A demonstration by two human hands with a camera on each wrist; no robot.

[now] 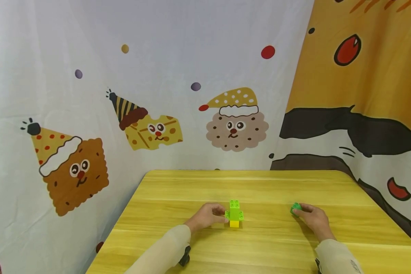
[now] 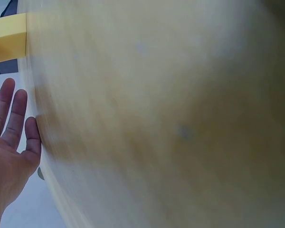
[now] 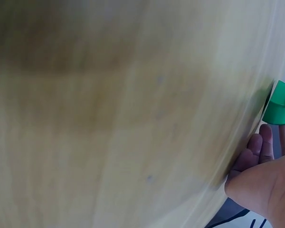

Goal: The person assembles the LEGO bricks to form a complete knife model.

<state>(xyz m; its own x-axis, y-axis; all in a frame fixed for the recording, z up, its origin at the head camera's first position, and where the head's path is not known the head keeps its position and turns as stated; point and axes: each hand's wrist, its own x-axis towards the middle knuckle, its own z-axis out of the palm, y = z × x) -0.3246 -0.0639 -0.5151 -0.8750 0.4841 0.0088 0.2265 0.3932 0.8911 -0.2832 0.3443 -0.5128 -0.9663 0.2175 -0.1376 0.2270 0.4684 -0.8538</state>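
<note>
A small upright build of toy building bricks stands on the table, with a yellow brick (image 1: 234, 224) at its base and lime green bricks (image 1: 234, 210) above, jutting out to both sides. Just left of it is my left hand (image 1: 208, 217), its thumb and fingers spread around the left side; whether they touch it I cannot tell. In the left wrist view the fingers (image 2: 15, 118) look fairly straight, below the yellow brick (image 2: 9, 38). Over to the right, my right hand (image 1: 316, 219) pinches a darker green brick (image 1: 296, 209), its studs facing up, at the table surface.
The wooden table (image 1: 260, 251) carries the bricks, and its far edge meets a printed cloth backdrop (image 1: 178, 68) with cartoon figures. Bare wood lies between the two hands. A dark strap (image 1: 185, 256) shows at the left wrist.
</note>
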